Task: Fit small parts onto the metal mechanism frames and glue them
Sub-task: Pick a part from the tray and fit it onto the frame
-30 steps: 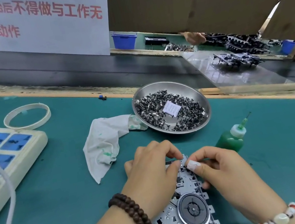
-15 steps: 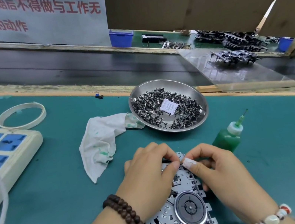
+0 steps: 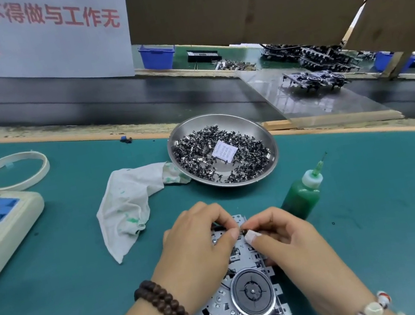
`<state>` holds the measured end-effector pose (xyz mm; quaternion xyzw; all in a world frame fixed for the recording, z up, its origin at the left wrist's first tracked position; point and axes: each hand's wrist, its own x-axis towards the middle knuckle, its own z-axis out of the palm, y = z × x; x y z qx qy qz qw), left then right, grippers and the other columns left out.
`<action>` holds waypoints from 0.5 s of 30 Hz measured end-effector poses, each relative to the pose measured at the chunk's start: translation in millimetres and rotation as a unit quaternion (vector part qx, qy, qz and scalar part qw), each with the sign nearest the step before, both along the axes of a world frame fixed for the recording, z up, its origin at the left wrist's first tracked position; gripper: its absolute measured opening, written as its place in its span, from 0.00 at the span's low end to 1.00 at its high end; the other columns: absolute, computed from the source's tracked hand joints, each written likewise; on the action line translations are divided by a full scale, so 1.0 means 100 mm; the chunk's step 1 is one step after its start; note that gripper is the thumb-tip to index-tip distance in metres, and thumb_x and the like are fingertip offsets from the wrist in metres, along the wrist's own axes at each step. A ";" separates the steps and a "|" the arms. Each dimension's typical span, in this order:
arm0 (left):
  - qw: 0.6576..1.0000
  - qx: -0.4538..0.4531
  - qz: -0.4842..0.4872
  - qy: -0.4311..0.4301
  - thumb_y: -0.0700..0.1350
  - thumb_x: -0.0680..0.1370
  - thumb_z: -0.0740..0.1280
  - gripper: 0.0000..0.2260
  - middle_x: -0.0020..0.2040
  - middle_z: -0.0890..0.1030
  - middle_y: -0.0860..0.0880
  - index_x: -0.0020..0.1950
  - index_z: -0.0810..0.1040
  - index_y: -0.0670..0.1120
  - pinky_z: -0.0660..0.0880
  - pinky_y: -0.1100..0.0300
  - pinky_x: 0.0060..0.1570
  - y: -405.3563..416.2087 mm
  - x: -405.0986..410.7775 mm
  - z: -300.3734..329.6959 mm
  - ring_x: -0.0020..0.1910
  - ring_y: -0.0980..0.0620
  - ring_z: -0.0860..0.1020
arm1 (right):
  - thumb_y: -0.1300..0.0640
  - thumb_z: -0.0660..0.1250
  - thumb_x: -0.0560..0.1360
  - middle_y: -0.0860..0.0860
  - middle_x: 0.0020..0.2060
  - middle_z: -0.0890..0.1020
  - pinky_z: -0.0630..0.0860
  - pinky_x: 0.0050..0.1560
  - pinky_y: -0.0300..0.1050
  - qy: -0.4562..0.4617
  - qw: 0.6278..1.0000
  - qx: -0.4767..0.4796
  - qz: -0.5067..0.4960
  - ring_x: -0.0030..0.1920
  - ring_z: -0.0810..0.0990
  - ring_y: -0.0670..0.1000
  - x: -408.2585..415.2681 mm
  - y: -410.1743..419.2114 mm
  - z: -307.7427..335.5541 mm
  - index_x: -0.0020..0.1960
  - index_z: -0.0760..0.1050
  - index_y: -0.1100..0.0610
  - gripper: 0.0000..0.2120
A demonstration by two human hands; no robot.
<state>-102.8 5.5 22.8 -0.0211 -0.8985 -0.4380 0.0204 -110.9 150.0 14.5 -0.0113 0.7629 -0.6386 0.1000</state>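
**Both hands pinch at the far end of a metal mechanism frame**

The metal mechanism frame (image 3: 243,313) lies flat on the green mat (image 3: 377,225), its round disc clamp (image 3: 253,293) just nearer than the two hands. The left hand (image 3: 197,252) rests over the frame's left side, fingers curled, thumb and forefinger pressed together at the frame's far end. The right hand (image 3: 283,238) meets it there, thumb and forefinger pinching a small dark part (image 3: 244,231); its exact shape is too small to tell. The two pinches almost touch. A dark bead bracelet (image 3: 164,309) sits on the left wrist, a pale and red bead bracelet (image 3: 369,311) on the right.

Just beyond the right hand stands a green glue bottle (image 3: 302,196) with a needle tip, tilted away. Left of the grip lies a crumpled white cloth (image 3: 126,204) stained green. Beyond the grip, a steel dish (image 3: 259,132) holds a heap of small metal parts (image 3: 199,150) and a white paper slip (image 3: 224,151). Far left are a power strip (image 3: 0,219) and a white ring (image 3: 12,171). Farthest, a black conveyor belt (image 3: 82,106) runs under a white sign with red characters (image 3: 42,28).
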 end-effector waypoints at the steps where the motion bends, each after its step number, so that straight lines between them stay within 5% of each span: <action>1: 1.000 0.002 0.001 0.003 0.48 0.76 0.64 0.07 0.43 0.73 0.60 0.38 0.71 0.56 0.66 0.54 0.59 0.00 0.00 0.00 0.51 0.60 0.70 | 0.65 0.69 0.71 0.46 0.34 0.82 0.71 0.35 0.30 -0.002 1.000 0.000 -0.004 0.34 0.76 0.39 0.00 -0.01 0.00 0.39 0.79 0.55 0.06; 15: 0.999 0.012 -0.012 0.043 0.46 0.75 0.65 0.06 0.42 0.73 0.58 0.39 0.72 0.56 0.68 0.52 0.55 -0.01 0.03 -0.06 0.49 0.60 0.72 | 0.68 0.68 0.70 0.46 0.29 0.79 0.71 0.31 0.31 -0.031 0.998 -0.019 -0.058 0.30 0.74 0.42 0.01 -0.08 0.02 0.38 0.79 0.56 0.08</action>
